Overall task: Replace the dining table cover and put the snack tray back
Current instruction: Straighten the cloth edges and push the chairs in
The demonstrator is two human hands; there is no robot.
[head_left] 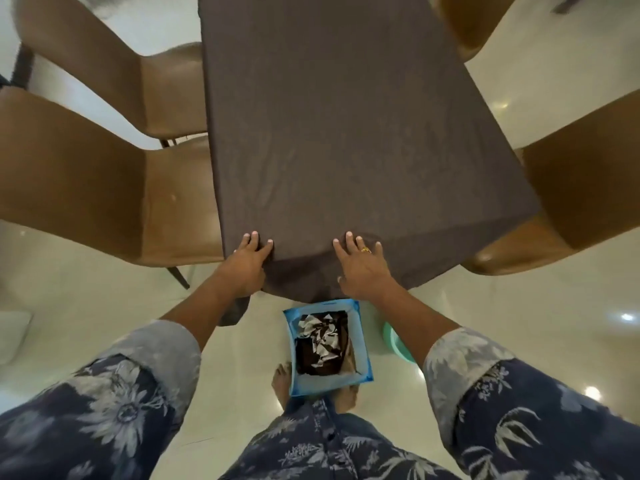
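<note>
Head view. My left hand (247,263) and right hand (362,268) flat, fingers spread, pressing cover (346,133) at near edge of bench; nothing pinched. Cover spans bench top, near hem hanging. Snack tray not in sight.

Risks, my guess:
- uneven push drags cloth askew
- blue bag (360,341) at my feet, crumpled cloth inside, trip hazard
- chairs (86,188) crowd sides, may snag hem
</note>
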